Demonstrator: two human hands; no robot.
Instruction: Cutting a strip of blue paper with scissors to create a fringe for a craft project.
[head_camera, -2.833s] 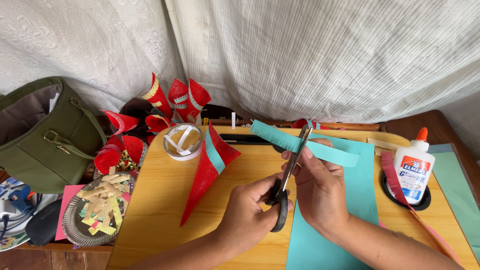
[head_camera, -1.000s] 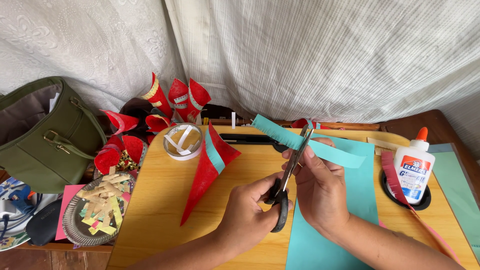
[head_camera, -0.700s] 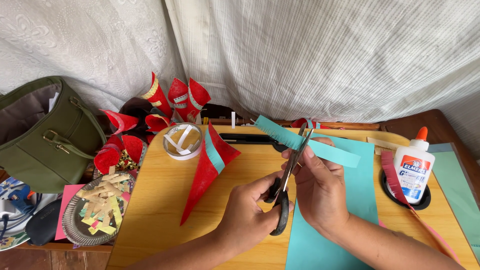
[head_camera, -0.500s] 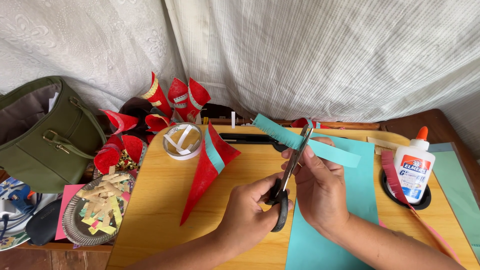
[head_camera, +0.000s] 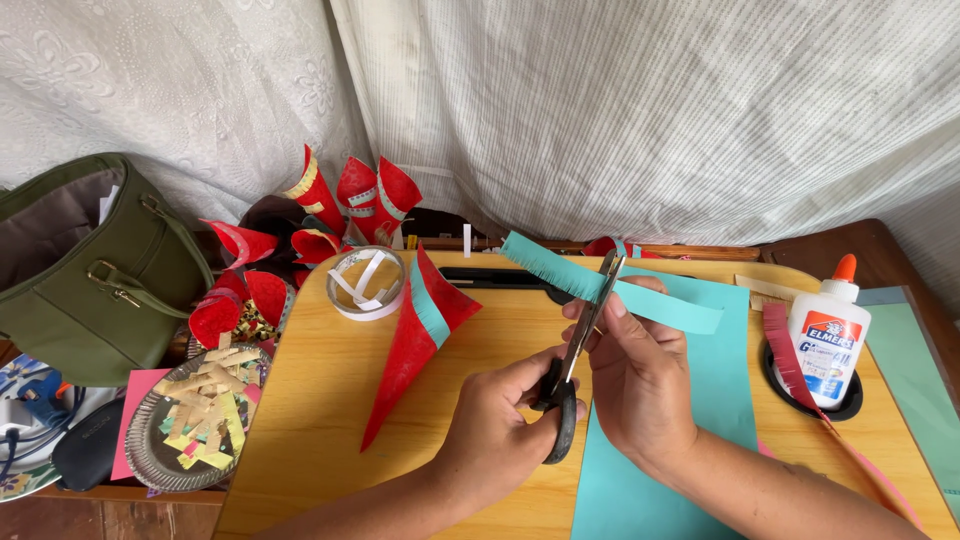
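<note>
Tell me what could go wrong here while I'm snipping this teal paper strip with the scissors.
The right hand pinches the teal strip right beside the scissors blades, so a fingertip could get nicked. The strip is narrow and already fringed, so a deep snip by the left hand might cut it through. The glue bottle stands near the right forearm and could be knocked over.

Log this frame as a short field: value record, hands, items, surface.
left hand: grips black-handled scissors, blades on the strip
right hand: pinches teal paper strip, fringed at its left part
under hands: teal paper sheet
surface: yellow wooden lap table
centre: red paper cone lying flat
right: white glue bottle upright in cup recess
left: green handbag
</note>
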